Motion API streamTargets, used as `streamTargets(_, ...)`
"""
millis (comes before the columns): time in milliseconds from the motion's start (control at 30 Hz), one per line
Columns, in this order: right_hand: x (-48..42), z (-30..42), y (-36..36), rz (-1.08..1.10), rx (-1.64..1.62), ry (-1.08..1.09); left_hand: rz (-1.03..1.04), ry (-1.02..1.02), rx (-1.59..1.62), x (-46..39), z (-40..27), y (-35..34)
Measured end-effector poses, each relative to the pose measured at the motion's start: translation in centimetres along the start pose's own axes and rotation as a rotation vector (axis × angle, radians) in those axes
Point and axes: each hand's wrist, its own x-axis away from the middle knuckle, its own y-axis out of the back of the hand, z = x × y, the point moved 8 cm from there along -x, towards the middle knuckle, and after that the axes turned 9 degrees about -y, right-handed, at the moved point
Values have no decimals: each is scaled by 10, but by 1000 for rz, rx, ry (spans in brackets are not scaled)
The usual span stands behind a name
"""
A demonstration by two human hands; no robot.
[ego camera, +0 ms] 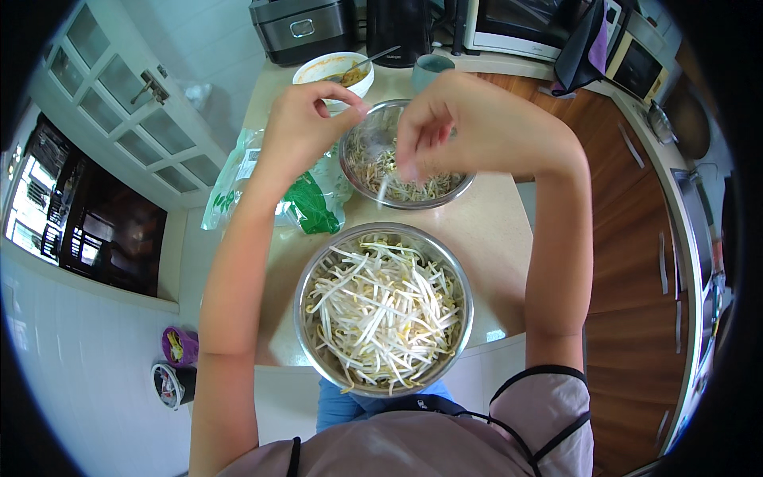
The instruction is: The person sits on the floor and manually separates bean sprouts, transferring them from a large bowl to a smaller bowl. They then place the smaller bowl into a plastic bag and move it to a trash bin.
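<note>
A steel bowl [301,310] heaped with white bean sprouts [387,310] stands at the near edge of the counter. Behind it is a second steel bowl [411,204], holding thin, darker sprout scraps [429,186]. My left hand [316,122] is raised at that bowl's left rim, thumb and forefinger tips together; whether something is between them cannot be told. Above the same bowl, my right hand [438,134] is blurred, its fingers bent downwards. A pale, blurred strand [382,189] shows just below its fingertips; whether the fingers hold it is unclear.
A green and clear plastic bag [313,203] lies left of the far bowl. Behind are a white bowl [304,71] with food and a spoon, a greenish cup [430,64], a black kettle [398,30] and a grey cooker [310,30]. Wooden cabinets [632,256] flank the right side.
</note>
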Motion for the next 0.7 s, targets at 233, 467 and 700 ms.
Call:
streamTargets(233, -5, 4, -23, 94, 16, 105, 286, -94, -2, 13, 0, -42)
streamTargets(467, -45, -89, -22, -194, 467, -346, 232, -59, -55, 10, -3, -31)
streamTargets(700, -67, -101, -69, -73, 540, -267, 133, -5, -52, 7, 3, -23)
